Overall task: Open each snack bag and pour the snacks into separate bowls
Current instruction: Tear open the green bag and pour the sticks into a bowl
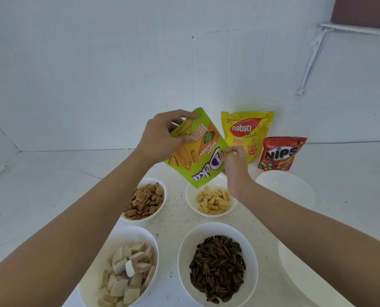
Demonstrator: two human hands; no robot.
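Observation:
I hold a green Deka snack bag (203, 160) upside down above a small white bowl (190, 197) of yellow stick snacks (213, 201). My left hand (162, 134) grips the bag's upper end. My right hand (234, 161) pinches its right edge. A yellow Nabati bag (247, 129) and a red Nips bag (281, 154) stand upright against the wall behind. Three more white bowls hold brown squares (144, 201), pale wafer pieces (127, 273) and dark seeds (217, 264).
Two white bowls with nothing visible in them sit on the right, one (288, 187) below the Nips bag and one (299, 271) nearer me. The white counter meets a white wall behind. A white shelf bracket (313, 58) hangs at upper right.

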